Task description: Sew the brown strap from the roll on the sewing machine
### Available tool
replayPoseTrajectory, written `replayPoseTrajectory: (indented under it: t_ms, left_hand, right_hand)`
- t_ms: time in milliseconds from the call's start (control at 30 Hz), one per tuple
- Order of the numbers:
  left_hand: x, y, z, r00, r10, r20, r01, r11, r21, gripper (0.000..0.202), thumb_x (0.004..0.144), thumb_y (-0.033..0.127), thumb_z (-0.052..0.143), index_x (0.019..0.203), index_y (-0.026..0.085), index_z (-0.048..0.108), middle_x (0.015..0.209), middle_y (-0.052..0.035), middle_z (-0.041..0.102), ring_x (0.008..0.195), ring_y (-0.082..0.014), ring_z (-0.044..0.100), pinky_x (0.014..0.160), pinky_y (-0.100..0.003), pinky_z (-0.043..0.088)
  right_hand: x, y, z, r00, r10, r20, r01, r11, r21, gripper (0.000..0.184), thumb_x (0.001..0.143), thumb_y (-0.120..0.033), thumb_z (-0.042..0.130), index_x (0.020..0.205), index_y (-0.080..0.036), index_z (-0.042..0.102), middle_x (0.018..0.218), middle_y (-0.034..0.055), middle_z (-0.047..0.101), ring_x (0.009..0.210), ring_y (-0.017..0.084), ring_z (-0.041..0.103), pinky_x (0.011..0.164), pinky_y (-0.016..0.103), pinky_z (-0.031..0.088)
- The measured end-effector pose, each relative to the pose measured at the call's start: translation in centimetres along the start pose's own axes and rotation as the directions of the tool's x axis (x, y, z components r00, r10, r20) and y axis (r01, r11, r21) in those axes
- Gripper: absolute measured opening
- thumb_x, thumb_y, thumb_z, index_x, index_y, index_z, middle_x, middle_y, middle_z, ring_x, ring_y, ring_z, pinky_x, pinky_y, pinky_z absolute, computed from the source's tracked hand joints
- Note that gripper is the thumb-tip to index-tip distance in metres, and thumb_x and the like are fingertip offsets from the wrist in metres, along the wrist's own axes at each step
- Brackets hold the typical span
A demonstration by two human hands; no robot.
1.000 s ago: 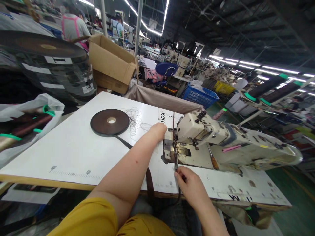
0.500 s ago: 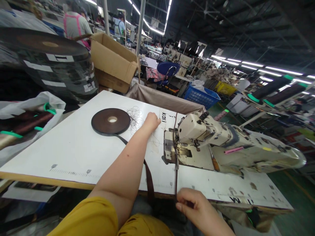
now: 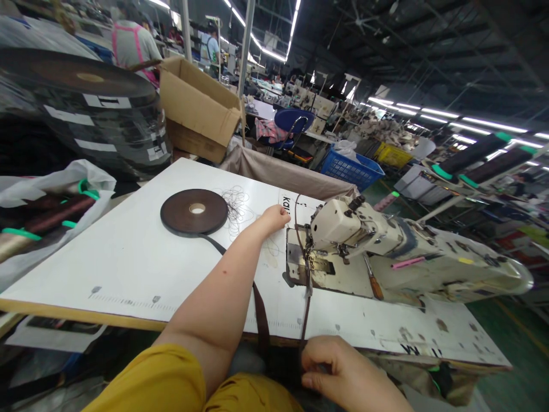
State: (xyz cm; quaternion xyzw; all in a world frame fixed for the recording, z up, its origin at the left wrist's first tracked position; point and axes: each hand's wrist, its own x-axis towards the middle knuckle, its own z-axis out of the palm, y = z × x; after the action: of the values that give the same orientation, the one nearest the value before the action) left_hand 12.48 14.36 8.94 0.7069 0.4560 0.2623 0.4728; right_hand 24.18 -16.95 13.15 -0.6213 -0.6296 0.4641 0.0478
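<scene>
My right hand (image 3: 335,366) is at the table's front edge, shut on a narrow brown strap (image 3: 306,315) that runs down from the presser foot of a cream industrial sewing machine (image 3: 351,226). My left hand (image 3: 274,220) rests curled on the white sewing table (image 3: 128,269) just left of the machine, with nothing visible in it. A roll of dark brown strap (image 3: 180,212) lies flat further left. A second length of strap (image 3: 259,309) trails from it over the table's front edge. A tangle of dark thread (image 3: 235,209) sits beside the roll.
An orange-handled screwdriver (image 3: 373,284) lies against the machine. A white bag of thread spools (image 3: 51,212) sits left of the table, with large stacked rolls (image 3: 81,114) and a cardboard box (image 3: 197,111) behind. A blue crate (image 3: 351,170) and distant co-workers stand beyond.
My right hand has moved down and toward me to the table's front edge, drawing the strap with it. My left hand has shifted slightly right, closer to the machine.
</scene>
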Motion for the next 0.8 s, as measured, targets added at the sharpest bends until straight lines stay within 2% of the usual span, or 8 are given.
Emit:
replayPoseTrajectory:
  t_ms: [133,300,367,500,600,700,800]
  left_hand:
    - [-0.7,0.2,0.3,0.983,0.1,0.155,-0.127,0.975,0.181,0.017,0.093,0.032,0.073,0.101,0.017,0.07,0.096,-0.0019,0.071,0.085,-0.0164,0.067,0.083,-0.037,0.057]
    - [-1.1,0.4,1.6,0.938,0.183,0.293,-0.278,0.903,0.327,0.027,0.074,0.019,0.084,0.101,0.023,0.08,0.095,-0.0021,0.075,0.088,-0.0205,0.069,0.083,-0.03,0.053]
    - [-1.2,0.4,2.0,0.923,0.211,0.322,-0.327,0.871,0.365,0.03,0.074,0.022,0.083,0.105,0.025,0.081,0.097,-0.0025,0.076,0.092,-0.0222,0.07,0.083,-0.028,0.052]
    - [-1.2,0.5,2.2,0.89,0.259,0.375,-0.413,0.808,0.42,0.031,0.083,0.026,0.076,0.113,0.028,0.081,0.104,-0.0033,0.077,0.098,-0.0221,0.07,0.089,-0.028,0.05]
    - [-1.1,0.6,1.7,0.884,0.264,0.386,-0.433,0.773,0.464,0.033,0.085,0.029,0.073,0.118,0.024,0.079,0.108,-0.0069,0.076,0.1,-0.0239,0.069,0.09,-0.03,0.05]
    - [-1.3,0.8,1.0,0.875,0.259,0.408,-0.449,0.749,0.488,0.035,0.081,0.034,0.079,0.113,0.022,0.08,0.109,-0.0079,0.077,0.098,-0.0243,0.069,0.087,-0.03,0.05]
    - [-1.6,1.1,0.6,0.844,0.25,0.474,-0.486,0.729,0.482,0.033,0.072,0.037,0.086,0.101,0.023,0.081,0.101,-0.0047,0.078,0.092,-0.0222,0.069,0.081,-0.029,0.049]
  right_hand:
    - [0.4,-0.5,0.5,1.0,0.011,0.002,-0.011,1.0,-0.027,0.007,0.078,-0.015,0.073,0.081,-0.021,0.073,0.079,-0.0032,0.064,0.077,0.016,0.059,0.066,0.026,0.035]
    - [0.3,0.4,1.4,0.999,0.011,0.039,-0.011,1.0,0.011,0.011,0.075,-0.012,0.078,0.08,-0.022,0.076,0.077,-0.0049,0.065,0.078,0.014,0.059,0.065,0.024,0.034]
    - [0.3,1.0,1.9,0.997,-0.02,0.07,0.017,0.999,0.044,0.012,0.072,-0.014,0.083,0.08,-0.022,0.077,0.076,-0.0063,0.064,0.077,0.013,0.059,0.064,0.023,0.034]
    - [0.5,2.0,2.9,0.984,-0.126,0.129,0.109,0.986,0.13,0.013,0.072,-0.016,0.085,0.081,-0.022,0.079,0.072,-0.0082,0.062,0.071,0.01,0.058,0.06,0.019,0.035]
    - [0.6,2.4,3.3,0.971,-0.167,0.173,0.14,0.977,0.16,0.014,0.072,-0.014,0.082,0.083,-0.022,0.081,0.07,-0.0081,0.061,0.068,0.01,0.058,0.06,0.018,0.036]
    - [0.5,2.7,3.3,0.955,-0.199,0.22,0.163,0.972,0.171,0.014,0.074,-0.015,0.076,0.086,-0.021,0.081,0.072,-0.006,0.064,0.07,0.012,0.061,0.062,0.019,0.039]
    - [0.3,2.7,3.1,0.947,-0.247,0.205,0.212,0.96,0.181,0.015,0.075,-0.016,0.072,0.087,-0.019,0.081,0.073,-0.0037,0.067,0.071,0.014,0.062,0.062,0.019,0.039]
